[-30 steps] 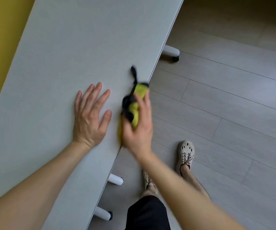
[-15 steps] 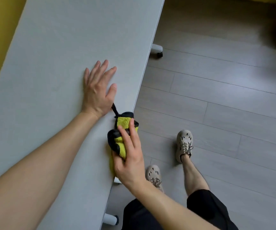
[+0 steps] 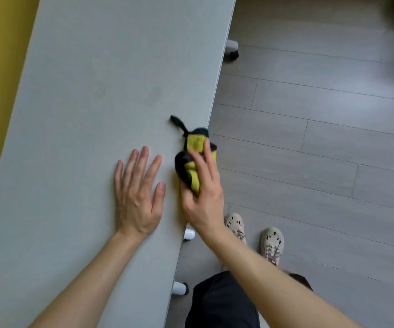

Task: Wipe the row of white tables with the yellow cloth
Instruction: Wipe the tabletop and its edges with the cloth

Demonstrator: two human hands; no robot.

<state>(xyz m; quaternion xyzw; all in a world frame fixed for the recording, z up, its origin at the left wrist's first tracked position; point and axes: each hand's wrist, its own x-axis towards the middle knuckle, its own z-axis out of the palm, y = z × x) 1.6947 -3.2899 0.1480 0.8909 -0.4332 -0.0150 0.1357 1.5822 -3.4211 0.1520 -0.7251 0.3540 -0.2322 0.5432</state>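
Cloth (image 3: 192,159) sits bunched at the worktop's (image 3: 84,114) right edge, gripped between the fingers and thumb of the right hand (image 3: 203,192). Left hand (image 3: 136,197) lies flat, fingers spread, just beside it at 9 o'clock. Yellow fabric, black trim, with a black loop trailing toward 11 o'clock.

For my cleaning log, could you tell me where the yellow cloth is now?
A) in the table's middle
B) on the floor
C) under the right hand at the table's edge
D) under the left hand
C: the right hand holds the yellow cloth at the edge of the table; the left hand lies flat beside it.
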